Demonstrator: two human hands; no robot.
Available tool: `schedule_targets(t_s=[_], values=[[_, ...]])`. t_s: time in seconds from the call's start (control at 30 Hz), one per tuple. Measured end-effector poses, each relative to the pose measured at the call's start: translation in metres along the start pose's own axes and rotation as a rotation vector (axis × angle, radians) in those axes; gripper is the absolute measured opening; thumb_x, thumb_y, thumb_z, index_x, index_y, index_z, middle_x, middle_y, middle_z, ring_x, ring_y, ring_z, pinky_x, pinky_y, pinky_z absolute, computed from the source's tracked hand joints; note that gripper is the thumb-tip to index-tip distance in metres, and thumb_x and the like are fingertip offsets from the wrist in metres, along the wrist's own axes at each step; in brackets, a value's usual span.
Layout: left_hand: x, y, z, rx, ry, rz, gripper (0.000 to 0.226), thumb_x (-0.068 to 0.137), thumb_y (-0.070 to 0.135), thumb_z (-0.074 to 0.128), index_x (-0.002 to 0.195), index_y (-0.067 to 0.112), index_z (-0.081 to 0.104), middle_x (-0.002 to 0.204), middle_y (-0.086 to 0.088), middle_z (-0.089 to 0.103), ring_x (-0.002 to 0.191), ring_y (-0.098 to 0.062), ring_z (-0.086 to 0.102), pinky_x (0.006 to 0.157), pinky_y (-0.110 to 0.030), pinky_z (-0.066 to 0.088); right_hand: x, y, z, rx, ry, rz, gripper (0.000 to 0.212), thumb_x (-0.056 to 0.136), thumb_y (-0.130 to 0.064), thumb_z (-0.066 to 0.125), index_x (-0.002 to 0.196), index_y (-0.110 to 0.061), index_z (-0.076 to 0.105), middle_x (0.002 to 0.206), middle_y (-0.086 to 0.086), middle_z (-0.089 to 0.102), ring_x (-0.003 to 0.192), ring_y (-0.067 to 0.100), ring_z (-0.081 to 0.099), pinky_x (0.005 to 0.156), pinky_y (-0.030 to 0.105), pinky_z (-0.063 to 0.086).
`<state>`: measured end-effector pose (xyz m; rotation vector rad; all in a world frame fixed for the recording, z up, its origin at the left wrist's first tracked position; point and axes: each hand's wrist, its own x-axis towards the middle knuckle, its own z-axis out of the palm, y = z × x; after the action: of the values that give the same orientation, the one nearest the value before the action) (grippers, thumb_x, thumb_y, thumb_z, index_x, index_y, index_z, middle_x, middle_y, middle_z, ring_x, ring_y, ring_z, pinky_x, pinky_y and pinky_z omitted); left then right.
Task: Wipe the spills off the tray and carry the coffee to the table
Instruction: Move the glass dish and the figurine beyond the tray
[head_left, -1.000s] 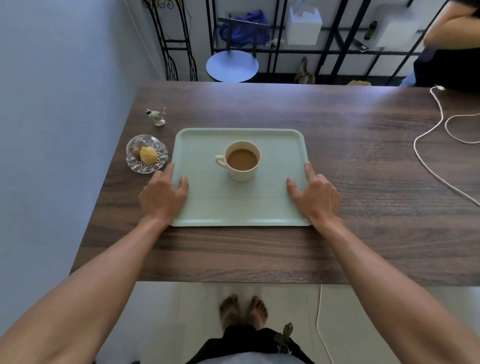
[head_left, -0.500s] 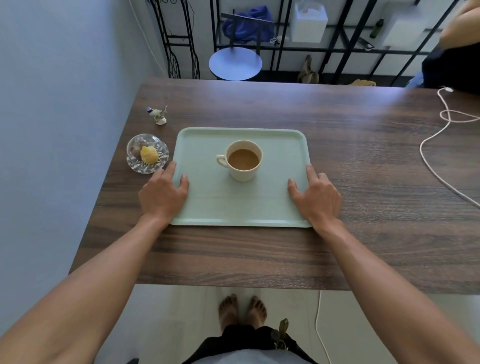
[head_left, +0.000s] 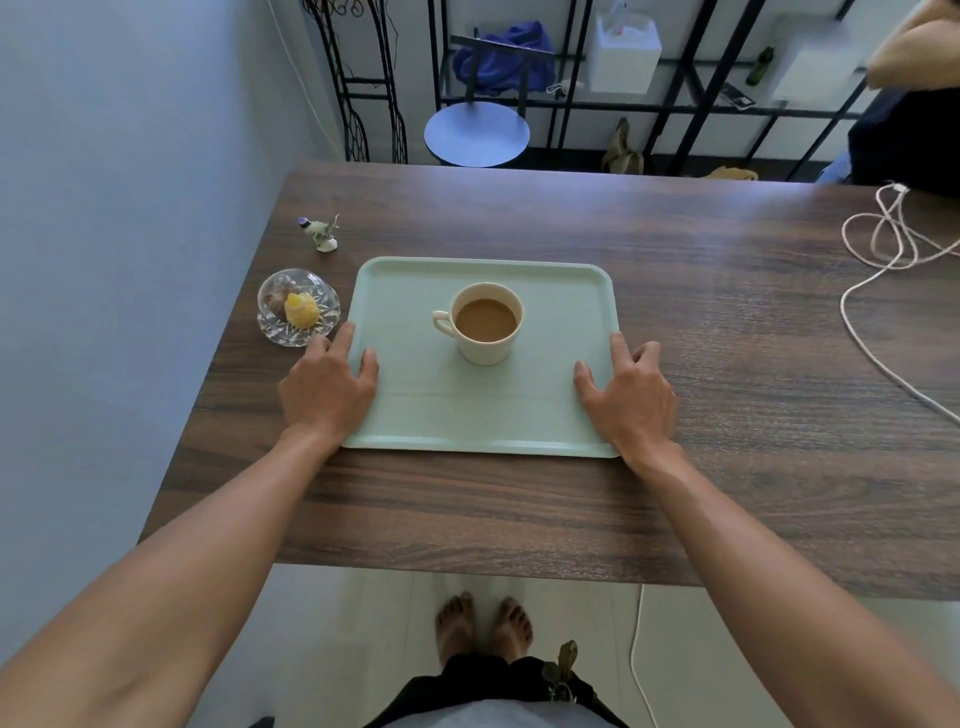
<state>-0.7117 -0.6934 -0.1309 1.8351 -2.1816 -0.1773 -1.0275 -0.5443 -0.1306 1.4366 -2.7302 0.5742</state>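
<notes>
Tray set down on the counter, coffee aboard, no spill in sight.

Nearest, the left hand (head_left: 327, 387) and right hand (head_left: 631, 395) lie flat on the tray's (head_left: 483, 415) side rims at 9 and 3 o'clock, fingers (head_left: 347, 338) spread and gripping nothing. The tray rests flat on the counter (head_left: 727, 322), its surface looking clean, so wiping and carrying both seem done; only letting go appears left. The cup (head_left: 485, 322), full of coffee, stands upright just past the tray's middle, handle toward 9 o'clock. A glass dish (head_left: 298, 307) sits at 10 o'clock, near the left fingertips.
</notes>
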Motion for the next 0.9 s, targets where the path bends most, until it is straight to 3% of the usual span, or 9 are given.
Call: schedule_targets(t_s=[0.13, 0.23, 0.33, 0.5, 0.63, 0.77, 0.9], values=[[-0.002, -0.003, -0.01, -0.021, 0.123, 0.051, 0.042, 0.094, 0.048, 0.057, 0.119, 0.016, 0.065, 0.103, -0.013, 0.057, 0.088, -0.036, 0.062, 0.062, -0.039, 0.046, 0.007, -0.011, -0.012, 0.077, 0.113, -0.048, 0.057, 0.095, -0.05, 0.06, 0.135, -0.01, 0.058, 0.104, 0.014, 0.05, 0.09, 0.032, 0.056, 0.077, 0.045, 0.052], [0.007, -0.008, -0.023, -0.008, 0.257, 0.069, 0.037, 0.091, 0.043, 0.062, 0.106, 0.01, 0.064, 0.106, -0.014, 0.058, 0.093, -0.035, 0.059, 0.07, -0.042, 0.049, 0.027, -0.042, -0.024, 0.279, 0.153, -0.174, 0.043, 0.1, -0.036, 0.059, 0.133, -0.007, 0.063, 0.109, 0.015, 0.06, 0.101, 0.033, 0.059, 0.087, 0.049, 0.051], [0.02, -0.011, -0.042, -0.022, 0.291, 0.029, 0.043, 0.087, 0.041, 0.065, 0.12, 0.013, 0.058, 0.125, -0.012, 0.055, 0.111, -0.035, 0.055, 0.087, -0.048, 0.048, 0.051, -0.089, -0.036, 0.459, 0.164, -0.353, 0.036, 0.102, -0.028, 0.058, 0.13, -0.007, 0.065, 0.11, 0.012, 0.065, 0.102, 0.03, 0.062, 0.087, 0.046, 0.052], [0.045, -0.021, -0.063, -0.048, 0.19, -0.044, 0.076, 0.085, 0.048, 0.068, 0.147, 0.011, 0.044, 0.155, -0.015, 0.042, 0.14, -0.037, 0.039, 0.107, -0.052, 0.037, 0.087, -0.183, -0.04, 0.58, 0.052, -0.508, 0.041, 0.1, -0.026, 0.059, 0.137, -0.008, 0.061, 0.117, 0.009, 0.067, 0.105, 0.026, 0.063, 0.086, 0.039, 0.052], [0.064, -0.035, -0.067, -0.05, 0.132, -0.054, 0.091, 0.082, 0.058, 0.068, 0.154, 0.014, 0.035, 0.157, -0.014, 0.039, 0.142, -0.035, 0.038, 0.108, -0.05, 0.036, 0.107, -0.248, -0.019, 0.498, -0.131, -0.61, 0.052, 0.098, -0.026, 0.062, 0.146, -0.01, 0.052, 0.127, 0.01, 0.063, 0.114, 0.029, 0.06, 0.092, 0.045, 0.05], [0.075, -0.049, -0.058, -0.08, 0.047, -0.04, 0.1, 0.075, 0.068, 0.069, 0.155, 0.021, 0.031, 0.155, -0.01, 0.042, 0.137, -0.035, 0.045, 0.106, -0.05, 0.039, 0.123, -0.293, 0.014, 0.393, -0.28, -0.649, 0.062, 0.098, -0.029, 0.062, 0.153, -0.009, 0.043, 0.143, 0.012, 0.056, 0.133, 0.032, 0.05, 0.106, 0.043, 0.041], [0.077, -0.061, -0.044, -0.09, 0.023, -0.001, 0.101, 0.071, 0.075, 0.065, 0.152, 0.024, 0.032, 0.148, -0.007, 0.048, 0.129, -0.035, 0.052, 0.101, -0.05, 0.042, 0.138, -0.319, 0.047, 0.316, -0.354, -0.627, 0.053, 0.096, -0.029, 0.066, 0.142, -0.006, 0.053, 0.138, 0.013, 0.06, 0.128, 0.035, 0.053, 0.1, 0.044, 0.044]])
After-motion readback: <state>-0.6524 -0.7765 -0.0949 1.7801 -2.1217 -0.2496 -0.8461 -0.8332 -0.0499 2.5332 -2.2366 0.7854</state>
